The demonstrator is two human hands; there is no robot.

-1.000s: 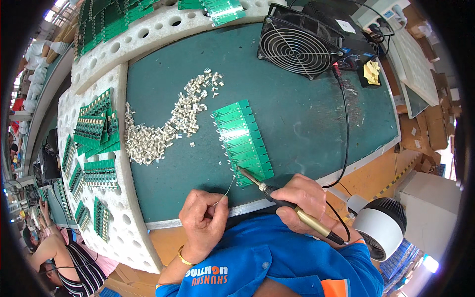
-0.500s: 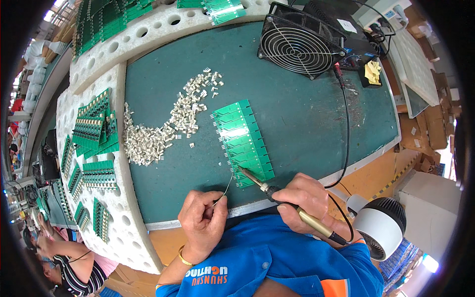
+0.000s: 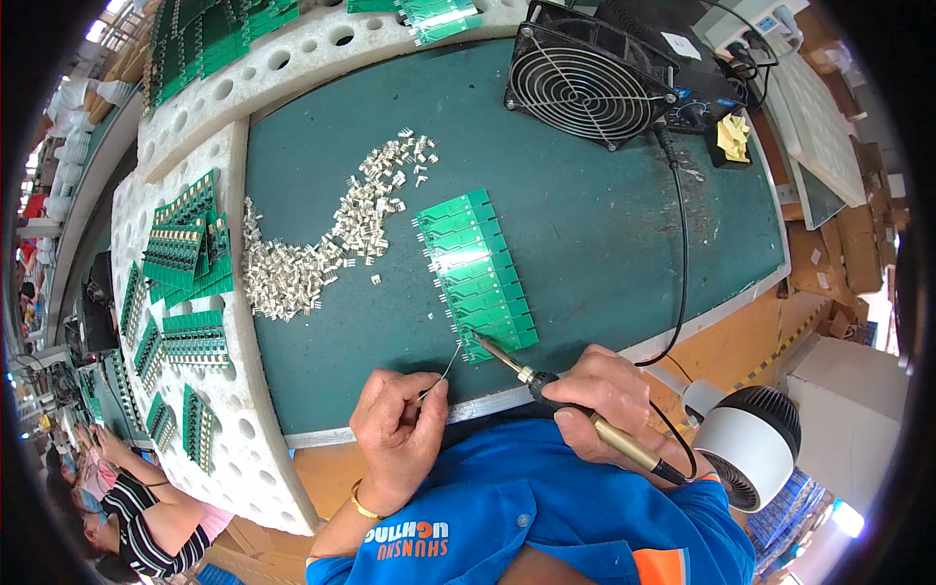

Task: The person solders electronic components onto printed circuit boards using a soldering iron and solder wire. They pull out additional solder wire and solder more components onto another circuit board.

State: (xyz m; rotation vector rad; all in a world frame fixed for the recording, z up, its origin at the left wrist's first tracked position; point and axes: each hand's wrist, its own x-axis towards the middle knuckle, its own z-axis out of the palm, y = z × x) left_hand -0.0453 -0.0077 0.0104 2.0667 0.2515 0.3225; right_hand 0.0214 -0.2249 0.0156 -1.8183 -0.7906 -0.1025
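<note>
A green circuit board panel [image 3: 480, 268] lies flat on the dark green work mat, with small pin connectors along its left edge. My right hand [image 3: 606, 405] grips a soldering iron [image 3: 624, 444] by its handle, and the tip rests at the lower left part of the panel. Pinched between the fingers of my left hand [image 3: 400, 419] is a thin solder wire [image 3: 452, 364], whose far end reaches the panel's edge close to the iron tip. Left of the panel spreads a pile of small white connectors [image 3: 292, 278].
White foam trays [image 3: 268, 458] with holes border the mat, carrying finished-looking boards [image 3: 195, 341]. A black fan [image 3: 585, 88] stands at the back right beside a soldering station [image 3: 707, 107] and a yellow sponge [image 3: 732, 138]. The iron's cable [image 3: 682, 263] crosses the right side. Another person [image 3: 146, 512] sits at the lower left.
The panel sits very slightly higher in view. The iron tip and solder wire stay at nearly the same corner of it. The other person's arms have shifted.
</note>
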